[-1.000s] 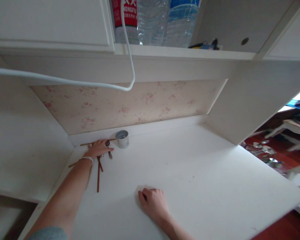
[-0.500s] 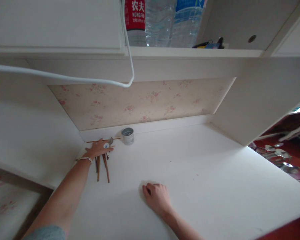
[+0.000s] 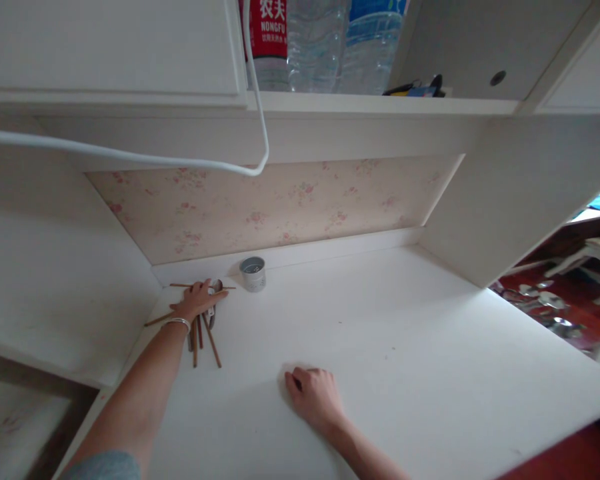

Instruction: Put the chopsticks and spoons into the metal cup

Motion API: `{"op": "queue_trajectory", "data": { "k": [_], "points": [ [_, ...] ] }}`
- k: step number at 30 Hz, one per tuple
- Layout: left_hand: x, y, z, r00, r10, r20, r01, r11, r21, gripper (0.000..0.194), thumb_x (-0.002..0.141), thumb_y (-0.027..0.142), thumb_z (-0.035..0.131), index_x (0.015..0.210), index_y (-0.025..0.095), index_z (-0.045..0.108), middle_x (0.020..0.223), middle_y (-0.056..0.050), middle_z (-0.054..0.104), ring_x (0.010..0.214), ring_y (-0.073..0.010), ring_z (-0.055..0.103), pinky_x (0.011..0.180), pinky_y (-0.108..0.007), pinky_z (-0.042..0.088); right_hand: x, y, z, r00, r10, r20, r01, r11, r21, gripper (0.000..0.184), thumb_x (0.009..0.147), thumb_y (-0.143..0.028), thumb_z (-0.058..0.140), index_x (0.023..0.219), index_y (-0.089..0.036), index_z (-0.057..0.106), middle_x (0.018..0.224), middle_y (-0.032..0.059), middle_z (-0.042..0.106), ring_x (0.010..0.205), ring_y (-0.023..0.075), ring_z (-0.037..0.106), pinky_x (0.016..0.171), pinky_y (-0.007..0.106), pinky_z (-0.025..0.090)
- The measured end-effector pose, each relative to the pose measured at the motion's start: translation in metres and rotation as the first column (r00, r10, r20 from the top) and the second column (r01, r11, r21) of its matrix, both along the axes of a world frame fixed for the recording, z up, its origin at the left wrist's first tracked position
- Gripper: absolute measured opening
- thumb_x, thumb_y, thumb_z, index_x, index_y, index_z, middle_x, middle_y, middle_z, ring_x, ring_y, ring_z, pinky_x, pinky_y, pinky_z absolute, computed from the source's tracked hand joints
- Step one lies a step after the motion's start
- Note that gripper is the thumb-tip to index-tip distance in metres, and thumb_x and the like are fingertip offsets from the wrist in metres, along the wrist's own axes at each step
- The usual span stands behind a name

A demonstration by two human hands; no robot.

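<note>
My left hand [image 3: 197, 299], a silver bangle on its wrist, reaches to the back left corner of the white desk [image 3: 380, 347]. It lies over a loose bundle of brown wooden chopsticks [image 3: 204, 337] and a small spoon [image 3: 215, 288], fingers curled onto them. A small grey metal cup [image 3: 253, 273] stands just right of that hand, against the back ledge. My right hand [image 3: 314, 398] rests on the desk near the front, fingers curled under into a loose fist with nothing visible in it.
A white cable [image 3: 130, 159] hangs across above the desk. Water bottles [image 3: 320, 43] stand on the upper shelf beside a closed cabinet door [image 3: 105, 47]. Floral wallpaper [image 3: 280, 203] backs the niche. A red floor with metal items [image 3: 545, 300] lies to the right.
My left hand has shifted slightly over the chopsticks, which have been gathered closer and lie at new angles. My right hand has stayed in place. The camera view has swung a little.
</note>
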State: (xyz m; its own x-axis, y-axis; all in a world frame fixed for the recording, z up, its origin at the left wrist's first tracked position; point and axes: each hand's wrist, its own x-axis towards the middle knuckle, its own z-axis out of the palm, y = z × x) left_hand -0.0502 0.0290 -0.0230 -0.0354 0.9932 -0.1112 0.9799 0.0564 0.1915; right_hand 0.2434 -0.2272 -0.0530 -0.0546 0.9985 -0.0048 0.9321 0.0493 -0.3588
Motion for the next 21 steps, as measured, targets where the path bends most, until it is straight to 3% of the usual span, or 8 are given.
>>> {"op": "queue_trajectory", "data": {
  "k": [4,9,16,21],
  "points": [
    [0.005,-0.007,-0.007,0.996,0.086,0.009,-0.085,0.995,-0.044,0.08,0.072,0.08,0.038,0.136,0.032,0.049,0.152,-0.014,0.032,0.134,-0.0504,0.025,0.094,-0.078,0.021,0.0,0.0,-0.001,1.0,-0.001,0.007,0.001,1.0,-0.002,0.043,0.096,-0.038,0.038,0.076,-0.024,0.073,0.076,0.0065,0.077,0.067,0.0199,0.072,0.056,0.024,0.038],
    [0.016,-0.04,-0.015,0.997,0.069,-0.028,-0.068,0.997,0.036,0.076,0.077,0.074,0.037,0.135,0.027,0.05,0.154,-0.016,0.027,0.135,-0.0447,0.029,0.098,-0.068,0.027,0.001,0.0,0.0,1.0,0.01,0.004,-0.01,1.0,-0.019,0.044,0.096,-0.04,0.037,0.077,-0.023,0.073,0.078,0.0064,0.077,0.069,0.0198,0.072,0.057,0.023,0.038],
    [0.043,-0.126,-0.018,0.997,-0.021,-0.075,0.033,0.987,0.157,0.061,0.082,0.066,0.042,0.126,0.027,0.056,0.139,-0.012,0.048,0.126,-0.0365,0.04,0.098,-0.056,0.034,0.002,-0.004,-0.001,0.999,0.043,-0.007,-0.043,0.999,0.002,0.045,0.097,-0.041,0.037,0.075,-0.023,0.071,0.077,0.0049,0.076,0.067,0.0192,0.07,0.056,0.024,0.035],
    [0.057,-0.191,-0.019,0.988,-0.086,-0.13,0.119,0.955,0.27,0.05,0.083,0.059,0.05,0.121,0.027,0.057,0.13,-0.01,0.054,0.122,-0.0333,0.043,0.099,-0.05,0.033,0.005,-0.01,-0.001,0.989,0.142,-0.039,-0.14,0.989,0.05,0.043,0.097,-0.039,0.038,0.072,-0.023,0.069,0.074,0.0029,0.074,0.068,0.0165,0.068,0.058,0.023,0.034]
  ]
}}
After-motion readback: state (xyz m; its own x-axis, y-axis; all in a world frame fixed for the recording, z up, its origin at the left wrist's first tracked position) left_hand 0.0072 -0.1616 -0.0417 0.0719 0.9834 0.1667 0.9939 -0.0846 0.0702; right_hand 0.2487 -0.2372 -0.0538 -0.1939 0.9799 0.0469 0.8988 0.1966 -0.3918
